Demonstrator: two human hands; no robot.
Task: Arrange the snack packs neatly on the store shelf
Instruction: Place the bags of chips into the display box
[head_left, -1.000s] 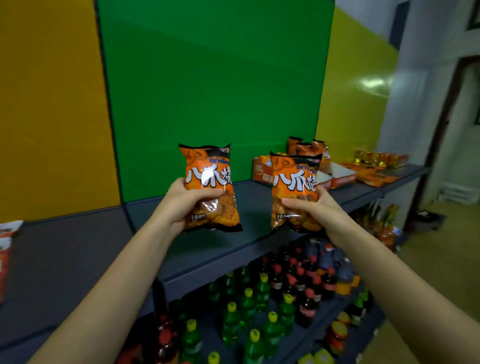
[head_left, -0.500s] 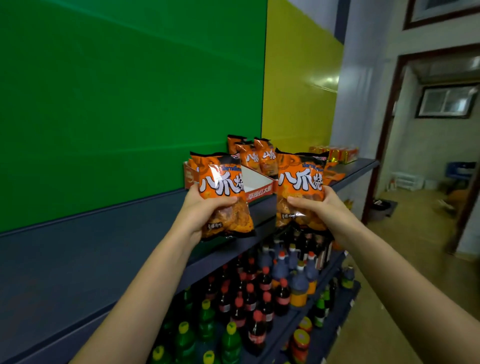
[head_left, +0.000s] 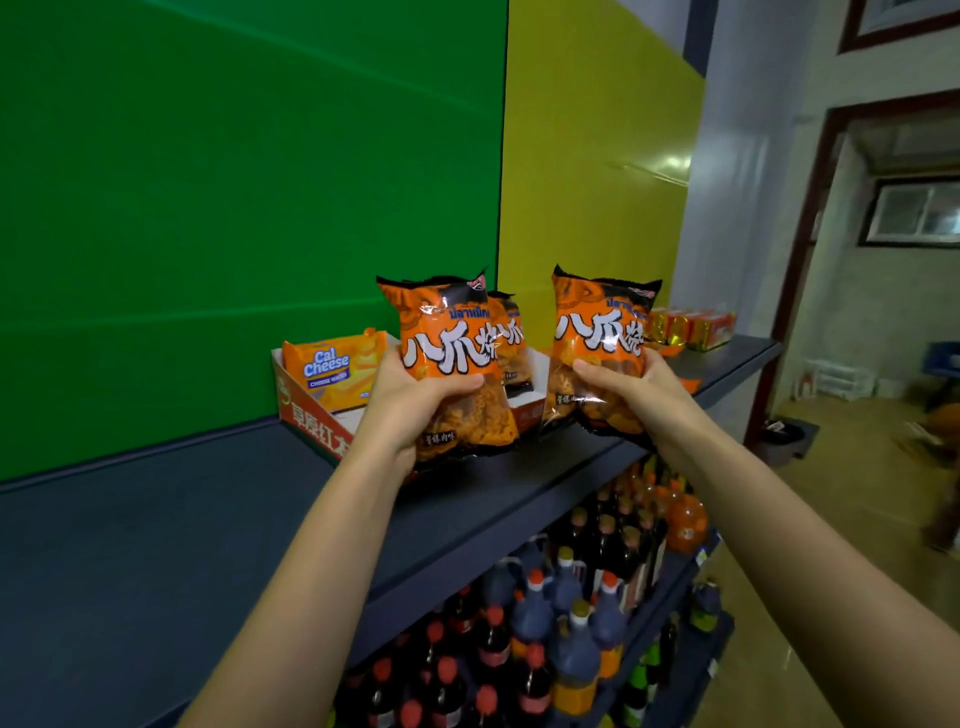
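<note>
Head view: both forearms reach forward over the dark grey shelf (head_left: 208, 519). The left hand (head_left: 402, 410) grips the first snack pack (head_left: 449, 358), orange with white characters, by its lower half; its fingers (head_left: 452, 385) are curled round the pack with the thumb across the front. This pack is upright, and I cannot tell whether its bottom edge touches the shelf surface. The right hand (head_left: 636, 389) grips the second snack pack (head_left: 597, 332), same print, in the same way. It is upright to the right of the first, apart from it, over the front part of the shelf. Between the two and further back stands a third pack (head_left: 511, 338) of the same kind, its lower part hidden. A cardboard display box (head_left: 306, 415) sits on the shelf just left of the left hand, with a Cal Cheese pack (head_left: 332, 369) leaning inside it. More packs (head_left: 691, 327) lie at the far right end of the shelf. Behind are a green panel (head_left: 234, 208) and a yellow panel (head_left: 597, 156). The lower shelves hold bottles (head_left: 545, 623).
</note>
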